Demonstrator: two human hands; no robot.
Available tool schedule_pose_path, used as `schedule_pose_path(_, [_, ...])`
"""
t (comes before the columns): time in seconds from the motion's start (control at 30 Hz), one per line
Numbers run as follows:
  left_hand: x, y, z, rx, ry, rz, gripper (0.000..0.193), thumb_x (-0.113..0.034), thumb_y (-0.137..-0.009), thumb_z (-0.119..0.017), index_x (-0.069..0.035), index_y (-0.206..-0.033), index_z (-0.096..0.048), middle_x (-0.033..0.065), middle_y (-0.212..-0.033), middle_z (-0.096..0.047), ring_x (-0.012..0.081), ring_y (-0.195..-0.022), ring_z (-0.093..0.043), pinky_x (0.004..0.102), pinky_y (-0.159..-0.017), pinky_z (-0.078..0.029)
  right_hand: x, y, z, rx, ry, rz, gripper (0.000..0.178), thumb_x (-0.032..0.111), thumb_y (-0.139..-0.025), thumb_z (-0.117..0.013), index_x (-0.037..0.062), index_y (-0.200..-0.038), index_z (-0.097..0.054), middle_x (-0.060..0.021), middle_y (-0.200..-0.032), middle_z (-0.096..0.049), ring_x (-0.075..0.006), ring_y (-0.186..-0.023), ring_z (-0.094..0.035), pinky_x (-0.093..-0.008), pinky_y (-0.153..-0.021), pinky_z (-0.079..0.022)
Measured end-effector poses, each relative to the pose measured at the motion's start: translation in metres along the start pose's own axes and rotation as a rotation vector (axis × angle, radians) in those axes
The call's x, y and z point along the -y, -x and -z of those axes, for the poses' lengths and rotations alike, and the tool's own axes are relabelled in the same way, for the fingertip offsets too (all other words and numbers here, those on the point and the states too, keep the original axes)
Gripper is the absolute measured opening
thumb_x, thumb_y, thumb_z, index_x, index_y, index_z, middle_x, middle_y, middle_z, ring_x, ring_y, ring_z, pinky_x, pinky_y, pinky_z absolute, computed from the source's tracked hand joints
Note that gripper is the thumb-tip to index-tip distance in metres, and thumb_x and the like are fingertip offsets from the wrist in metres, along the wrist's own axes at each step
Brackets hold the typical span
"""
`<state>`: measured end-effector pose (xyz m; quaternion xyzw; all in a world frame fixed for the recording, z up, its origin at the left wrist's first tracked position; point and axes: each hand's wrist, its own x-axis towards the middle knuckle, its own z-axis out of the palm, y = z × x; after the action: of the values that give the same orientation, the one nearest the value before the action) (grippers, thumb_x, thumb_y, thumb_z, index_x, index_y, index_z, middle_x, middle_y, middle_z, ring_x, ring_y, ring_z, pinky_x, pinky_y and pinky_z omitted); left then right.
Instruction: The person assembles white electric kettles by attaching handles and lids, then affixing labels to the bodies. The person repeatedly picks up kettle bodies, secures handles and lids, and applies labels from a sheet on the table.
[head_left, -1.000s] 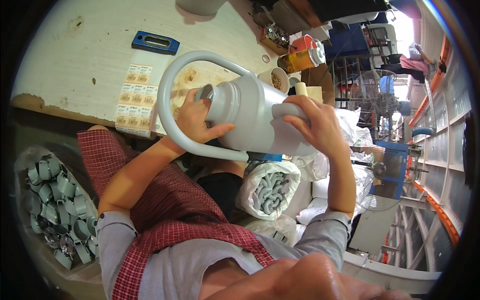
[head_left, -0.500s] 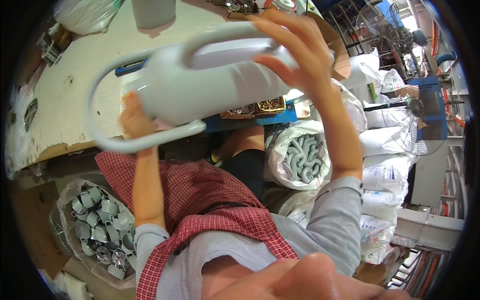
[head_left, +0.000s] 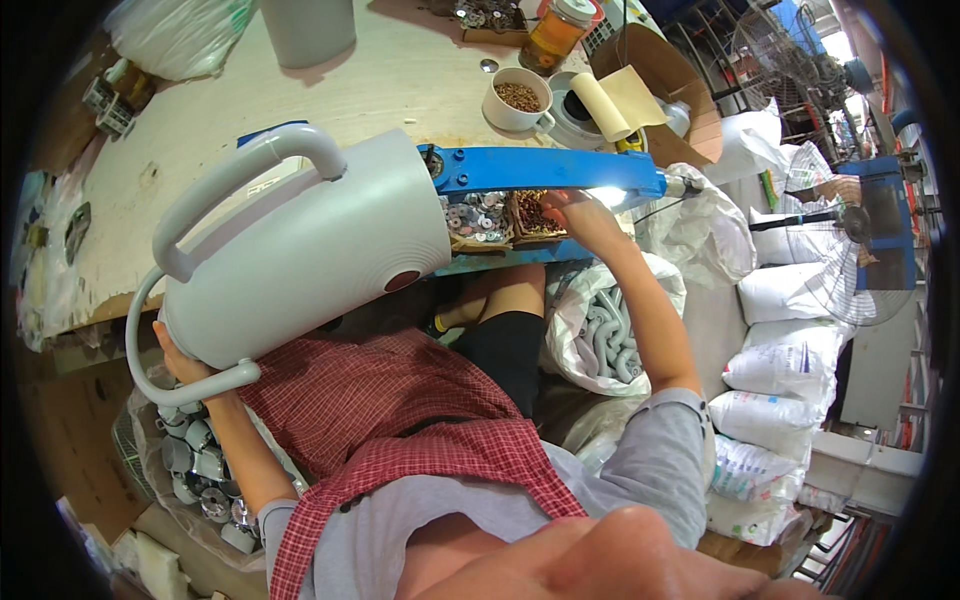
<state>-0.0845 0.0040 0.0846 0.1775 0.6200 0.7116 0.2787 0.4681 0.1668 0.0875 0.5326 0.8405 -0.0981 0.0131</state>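
A pale worktop (head_left: 400, 95) spans the upper left, its front edge chipped to brown. Over that edge, aslant, lies a large grey vessel (head_left: 310, 260), above the lap and the red checked apron (head_left: 370, 390). A thick side handle (head_left: 240, 165) runs along its upper side, and a thinner hoop (head_left: 135, 330) curves around its left end. Its right end overlaps the left end of a blue machine arm (head_left: 550, 168); whether the two touch, I cannot tell. A lamp glows beneath the arm's right part.

Left of the apron, a plastic bag (head_left: 155, 515) holds grey rings (head_left: 195, 460); to the right, a white bag (head_left: 567, 357) holds curved grey pieces (head_left: 605, 330).

The left hand (head_left: 185, 362) is at the vessel's lower left end, one finger against it; the other fingers are hidden, so their grip cannot be told. The right hand (head_left: 595, 225) reaches under the blue arm, fingers bent and close together at a small box (head_left: 540, 236) of brass-coloured bits (head_left: 530, 212); whether they pinch one, I cannot tell. Just beside it sits a box (head_left: 482, 245) of silvery discs (head_left: 478, 215).
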Motion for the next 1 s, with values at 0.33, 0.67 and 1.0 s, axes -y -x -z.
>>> schedule_pose_path(0.33, [0.007,-0.004,0.026,-0.054,-0.029,0.045,0.049,-0.047,-0.101,-0.046,-0.002,-0.111,-0.064,0.0095,-0.100,-0.068,0.0188,-0.085,-0.068,0.0320,-0.074,-0.057,0.010,0.004,-0.001,-0.029,-0.081,-0.045,0.018,0.015,-0.087,-0.065,0.0087,-0.104,-0.065,-0.0145,-0.105,-0.066,-0.0348,-0.098,-0.063,-0.0450,-0.080,-0.051])
schedule_pose_path(0.67, [0.009,0.001,0.021,-0.111,0.093,0.088,0.052,-0.049,-0.101,-0.047,-0.002,-0.117,-0.062,0.0100,-0.109,-0.067,0.0192,-0.097,-0.065,0.0336,-0.083,-0.054,0.044,0.008,-0.023,-0.461,-0.176,-0.026,0.012,0.008,-0.084,-0.056,0.0047,-0.091,-0.065,-0.0174,-0.083,-0.064,-0.0399,-0.073,-0.062,-0.0464,-0.067,-0.050])
schedule_pose_path(1.0, [0.008,-0.005,0.032,-0.116,0.112,0.095,0.055,-0.050,-0.101,-0.045,0.000,-0.119,-0.061,0.0117,-0.112,-0.066,0.0199,-0.098,-0.066,0.0329,-0.083,-0.054,0.142,-0.055,0.100,-0.497,-0.717,0.264,0.013,-0.003,-0.085,-0.068,-0.0025,-0.098,-0.071,-0.0117,-0.090,-0.072,-0.0185,-0.079,-0.074,-0.0261,-0.068,-0.057])
